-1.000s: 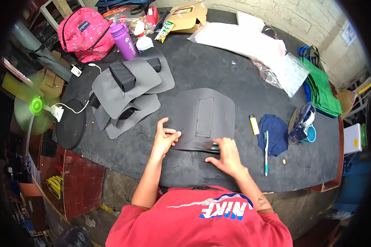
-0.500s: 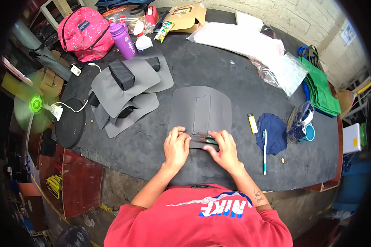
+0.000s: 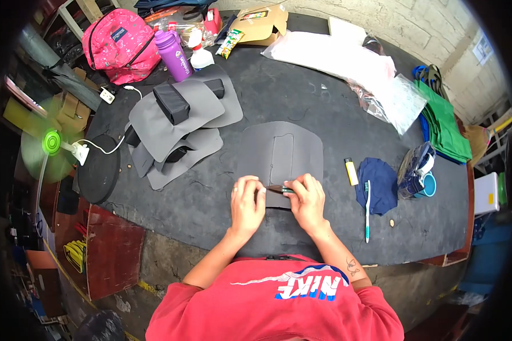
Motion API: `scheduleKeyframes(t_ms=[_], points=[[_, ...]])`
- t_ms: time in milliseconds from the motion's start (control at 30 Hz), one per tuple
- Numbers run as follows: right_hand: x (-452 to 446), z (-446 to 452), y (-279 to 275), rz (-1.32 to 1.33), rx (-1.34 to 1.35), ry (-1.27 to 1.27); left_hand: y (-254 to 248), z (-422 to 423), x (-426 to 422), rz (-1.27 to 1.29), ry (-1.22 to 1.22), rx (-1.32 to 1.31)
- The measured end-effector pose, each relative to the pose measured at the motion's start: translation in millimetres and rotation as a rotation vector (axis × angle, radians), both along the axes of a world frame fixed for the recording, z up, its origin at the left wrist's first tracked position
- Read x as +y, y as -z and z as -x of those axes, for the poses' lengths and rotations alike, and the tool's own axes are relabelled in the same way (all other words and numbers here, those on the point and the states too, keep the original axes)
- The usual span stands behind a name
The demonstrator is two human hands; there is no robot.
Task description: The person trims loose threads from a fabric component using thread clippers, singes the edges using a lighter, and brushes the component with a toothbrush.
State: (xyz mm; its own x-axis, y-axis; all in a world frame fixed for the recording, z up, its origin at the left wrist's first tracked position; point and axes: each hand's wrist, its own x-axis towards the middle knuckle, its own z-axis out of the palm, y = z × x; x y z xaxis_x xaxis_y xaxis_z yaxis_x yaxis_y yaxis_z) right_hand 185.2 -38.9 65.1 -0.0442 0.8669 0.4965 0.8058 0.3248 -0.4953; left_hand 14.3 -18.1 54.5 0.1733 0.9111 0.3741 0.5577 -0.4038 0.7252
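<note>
A grey panel [image 3: 308, 153] with a rounded top lies flat on the dark table, a stitched rectangle down its middle. Over its lower right part, my right hand [image 3: 307, 199] is closed round a small dark tool [image 3: 280, 188] with green on its handle, pointing left. My left hand [image 3: 248, 204] is at the lower left of the panel, fingers pinched near the tool's tip; anything between them is too small to make out. Loose threads lie around the stitched rectangle.
Stacked grey panels with black pouches [image 3: 182, 125] lie at left. A yellow lighter [image 3: 351, 171], navy cloth [image 3: 379, 179], toothbrush [image 3: 367, 213] and blue cup [image 3: 428, 184] are at right. Behind stand a purple bottle [image 3: 174, 57] and pink backpack [image 3: 119, 48]. A fan [image 3: 51, 143] is at far left.
My left hand has moved right from the panel's left edge and its fingers have come together. The tool in my right hand has shifted slightly left and up, now close to my left fingertips.
</note>
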Motion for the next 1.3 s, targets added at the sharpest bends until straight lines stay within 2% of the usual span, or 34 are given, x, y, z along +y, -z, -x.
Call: scheduleKeyframes(t_ms=[67, 133, 200, 267, 300, 333, 400, 433, 467, 500, 567, 600, 667, 733, 800, 867, 900, 933, 1000, 1067, 1133, 1267, 1300], points=[[-1, -2, -5, 0.028, 0.023, -0.011, -3, 6, 6, -0.086, -0.124, -0.059], [-10, 4, -18, 0.102, 0.006, -0.076, 17, 16, 16, 0.027, -0.193, -0.29], [-11, 3, 0, 0.158, -0.078, -0.099, 35, 30, 29, 0.216, -0.231, -0.498], [-5, -7, 15, 0.139, -0.197, -0.083, 22, 33, 34, 0.269, -0.21, -0.725], [3, -14, 14, 0.077, -0.098, -0.066, 14, 33, 35, 0.22, -0.237, -0.763], [10, -21, 11, 0.07, 0.06, -0.057, 10, 34, 37, 0.172, -0.263, -0.801], [19, -28, -8, 0.123, 0.641, -0.112, 4, 35, 40, 0.023, -0.267, -0.852], [18, -35, -40, 0.565, 1.129, -0.091, -4, 33, 38, -0.052, -0.273, -0.802], [22, -37, -44, 0.455, 1.394, -0.18, -13, 31, 37, -0.125, -0.279, -0.752], [21, -50, -19, 0.487, 1.589, -0.152, -20, 29, 36, -0.217, -0.232, -0.706], [26, -51, -16, 0.566, 1.92, -0.071, -24, 27, 38, -0.352, -0.152, -0.608], [24, -60, -4, 0.738, 1.732, -0.068, -27, 27, 39, -0.347, -0.149, -0.61], [23, -51, 16, 0.819, 1.911, 0.109, -36, 26, 40, -0.266, -0.133, -0.352], [13, -54, 34, 0.822, 1.814, 0.115, -34, 26, 47, -0.07, -0.207, -0.257], [0, -53, 39, 0.829, 1.721, 0.124, -22, 31, 52, 0.089, -0.191, -0.354], [-12, -50, 32, 0.591, 1.342, 0.266, -9, 38, 55, 0.114, -0.193, -0.409], [-15, -60, 55, 0.483, 1.133, 0.28, -3, 41, 55, 0.134, -0.194, -0.47], [-16, -64, 46, 0.446, 1.069, 0.345, 1, 42, 55, 0.139, -0.193, -0.468], [-23, -84, 40, 0.48, 1.213, 0.273, 8, 46, 55, 0.236, -0.158, -0.624], [-26, -89, 34, 0.467, 1.142, 0.31, 12, 49, 57, 0.274, -0.187, -0.555], [-27, -88, 31, 0.349, 1.122, 0.3, 11, 51, 55, 0.474, -0.096, -0.521], [-27, -74, 23, 0.333, 1.059, 0.272, 17, 45, 53, 0.466, 0.022, -0.489], [-26, -71, 25, 0.312, 1.059, 0.184, 14, 41, 52, 0.519, 0.039, -0.561]])
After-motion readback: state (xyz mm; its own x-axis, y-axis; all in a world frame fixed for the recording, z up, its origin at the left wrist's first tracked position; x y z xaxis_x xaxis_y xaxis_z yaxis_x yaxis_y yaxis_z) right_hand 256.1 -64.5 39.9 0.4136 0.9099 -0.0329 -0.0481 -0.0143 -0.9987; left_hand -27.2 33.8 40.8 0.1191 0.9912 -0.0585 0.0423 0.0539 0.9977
